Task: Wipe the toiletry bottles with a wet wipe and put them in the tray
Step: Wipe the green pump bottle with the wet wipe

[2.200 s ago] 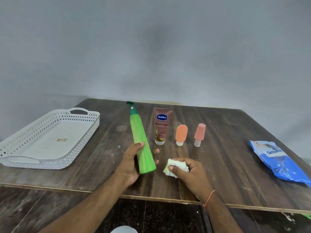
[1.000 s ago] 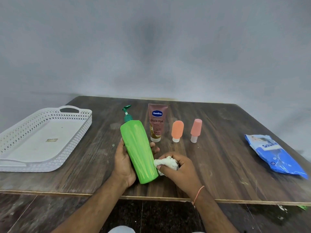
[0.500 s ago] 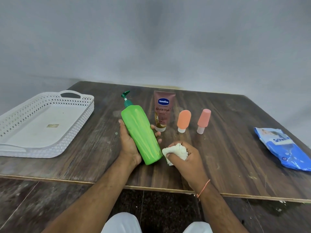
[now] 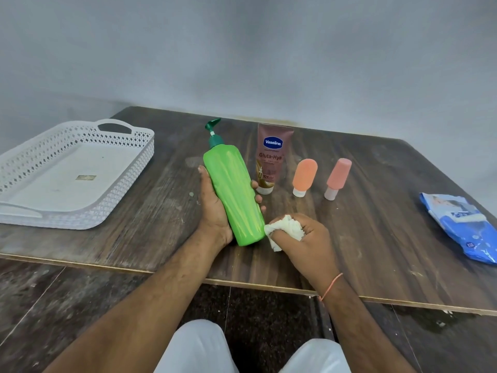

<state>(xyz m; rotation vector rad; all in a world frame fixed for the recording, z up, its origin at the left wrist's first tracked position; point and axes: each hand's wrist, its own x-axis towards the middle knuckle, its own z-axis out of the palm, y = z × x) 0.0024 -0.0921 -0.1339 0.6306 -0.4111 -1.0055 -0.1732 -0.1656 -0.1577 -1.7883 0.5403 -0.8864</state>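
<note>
My left hand (image 4: 213, 208) grips a tall green pump bottle (image 4: 232, 192) from behind, tilted with its dark green pump pointing away from me. My right hand (image 4: 304, 239) holds a crumpled white wet wipe (image 4: 286, 227) against the bottle's lower right side. Behind them stand a brown Vaseline tube (image 4: 270, 157), an orange bottle (image 4: 304, 176) and a pink bottle (image 4: 337, 176), all cap-down on the wooden table (image 4: 376, 224). A white perforated tray (image 4: 129, 184) lies at the left with no bottles in it.
A blue wet wipe pack (image 4: 462, 224) lies near the table's right edge. The table's front edge runs just under my forearms, with dark floor and my white-clad knees below. A grey wall stands behind the table.
The bottle has turned in my left hand from its narrow side to its broad face. My right hand brought the wipe to the bottle's lower side and rubs there.
</note>
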